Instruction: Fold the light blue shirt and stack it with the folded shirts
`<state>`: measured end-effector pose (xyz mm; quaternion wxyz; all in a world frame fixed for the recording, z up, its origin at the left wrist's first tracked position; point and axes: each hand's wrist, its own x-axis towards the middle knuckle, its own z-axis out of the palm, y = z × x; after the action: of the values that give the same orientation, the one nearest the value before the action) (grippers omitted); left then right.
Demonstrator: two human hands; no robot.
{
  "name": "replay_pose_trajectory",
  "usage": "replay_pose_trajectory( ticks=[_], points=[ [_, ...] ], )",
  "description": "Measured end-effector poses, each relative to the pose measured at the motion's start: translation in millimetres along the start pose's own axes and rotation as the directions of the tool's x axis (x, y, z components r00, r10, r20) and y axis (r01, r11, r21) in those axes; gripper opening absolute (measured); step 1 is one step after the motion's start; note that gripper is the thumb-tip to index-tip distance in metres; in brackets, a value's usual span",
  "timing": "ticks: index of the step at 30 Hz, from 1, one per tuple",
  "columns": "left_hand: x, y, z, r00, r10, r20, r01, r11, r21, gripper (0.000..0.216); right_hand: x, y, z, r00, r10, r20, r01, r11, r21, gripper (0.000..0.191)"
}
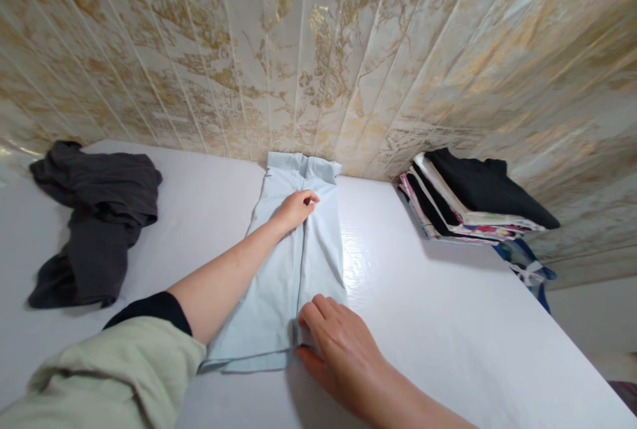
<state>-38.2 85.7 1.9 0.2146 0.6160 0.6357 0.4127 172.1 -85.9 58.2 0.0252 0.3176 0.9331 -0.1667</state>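
A pale blue garment (271,290), shaped like shorts or trousers with a band at its far end, lies lengthwise on the white table. A raised fold line runs down its middle. My left hand (297,208) reaches over its upper half, fingers curled and pinched at the fold line; the fingertips are partly hidden. Down at the near hem, my right hand (341,346) is closed round the garment's cloth by the fold, thumb low and fingers on top. The cloth under the right palm is hidden.
A crumpled dark grey garment (104,210) lies on the left of the white table (398,336). At the back right stands a stack of folded clothes (478,197), black on top. Blue fabric (527,270) hangs beyond the edge. A gold-patterned curtain (298,51) borders the back.
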Motion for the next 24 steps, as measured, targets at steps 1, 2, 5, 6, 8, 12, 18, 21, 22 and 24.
replay_pose_trajectory(
  ticks=[1, 2, 5, 6, 8, 12, 18, 21, 22, 24],
  points=[
    [-0.3, 0.7, -0.1, 1.0, -0.002, 0.007, 0.002, 1.0, -0.003, 0.022, 1.2, 0.4, 2.2, 1.0, 0.001, -0.003, -0.001, 1.0, -0.009, 0.015],
    [-0.7, 1.4, -0.2, 1.0, -0.006, 0.013, 0.006, 1.0, -0.005, 0.022, 2.3, 1.6, 3.0, 1.0, -0.005, -0.007, 0.005, 1.0, -0.004, 0.014],
    [-1.9, 3.6, -0.6, 1.0, -0.006, 0.022, 0.007, 1.0, -0.009, 0.024, 3.2, 5.5, -1.3, 0.999, -0.016, -0.037, 0.019, 0.997, 0.073, 0.016],
    [-2.2, 4.1, -0.8, 1.0, -0.006, 0.019, 0.006, 1.0, -0.002, 0.024, 2.5, 5.9, -3.9, 0.998, -0.012, -0.061, 0.019, 0.993, 0.115, 0.017],
    [-2.4, 4.5, -1.2, 1.0, -0.018, -0.008, 0.018, 0.999, 0.036, 0.023, 0.3, 5.0, -8.8, 0.993, -0.022, -0.117, 0.045, 0.978, 0.202, 0.019],
    [-2.5, 3.9, -1.2, 0.999, -0.032, -0.039, 0.037, 0.991, 0.13, 0.02, -2.1, 0.4, -11.0, 0.984, -0.135, -0.114, 0.161, 0.951, 0.266, 0.019],
    [-5.2, 3.0, 0.7, 1.0, 0.022, -0.002, -0.021, 0.986, 0.167, 0.019, 1.1, 2.1, -7.7, 0.992, -0.118, 0.039, 0.107, 0.969, 0.222, 0.006],
    [-5.4, 2.4, 1.0, 0.999, 0.037, 0.0, -0.037, 0.983, 0.178, 0.021, 3.2, 5.0, -9.6, 0.997, -0.058, -0.05, 0.066, 0.981, 0.18, 0.011],
    [-5.1, 2.3, 1.0, 0.999, 0.043, 0.003, -0.043, 0.982, 0.184, 0.021, 4.1, 6.5, -10.3, 0.995, -0.025, -0.096, 0.039, 0.988, 0.151, 0.013],
    [-4.2, 2.2, 0.7, 0.999, 0.047, 0.015, -0.049, 0.979, 0.198, 0.023, 6.2, 11.0, -11.9, 0.988, 0.06, -0.141, -0.05, 0.996, 0.073, 0.021]
  ],
)
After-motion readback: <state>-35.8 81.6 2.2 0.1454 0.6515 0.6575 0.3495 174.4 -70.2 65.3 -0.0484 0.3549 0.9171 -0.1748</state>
